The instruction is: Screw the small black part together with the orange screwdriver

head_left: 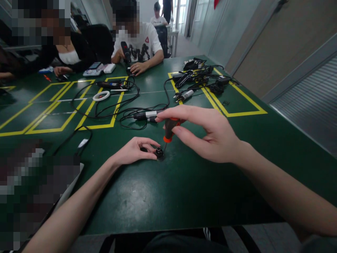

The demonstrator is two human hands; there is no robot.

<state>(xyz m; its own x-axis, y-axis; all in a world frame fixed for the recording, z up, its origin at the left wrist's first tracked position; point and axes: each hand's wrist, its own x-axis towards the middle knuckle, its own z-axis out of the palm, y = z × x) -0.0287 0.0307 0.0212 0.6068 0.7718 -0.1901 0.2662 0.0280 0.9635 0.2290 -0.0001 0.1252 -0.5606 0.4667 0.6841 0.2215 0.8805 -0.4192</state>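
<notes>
My left hand [135,151] pinches a small round black part [159,153] with a metal stub on top, resting on the green table [137,196]. Between the thumb and fingers of my right hand [207,131] is a screwdriver [170,130] with a dark grey and orange handle. It stands nearly upright, its thin shaft pointing down at the right edge of the black part. Whether the tip sits in a screw is too small to tell.
Black cables and a white plug [151,115] lie beyond my hands. A white ring [101,96] rests farther left, and tangled adapters [200,75] pile at the back right. Yellow tape marks the table. Across it, a person in a white shirt [143,42] holds a black tool [125,52].
</notes>
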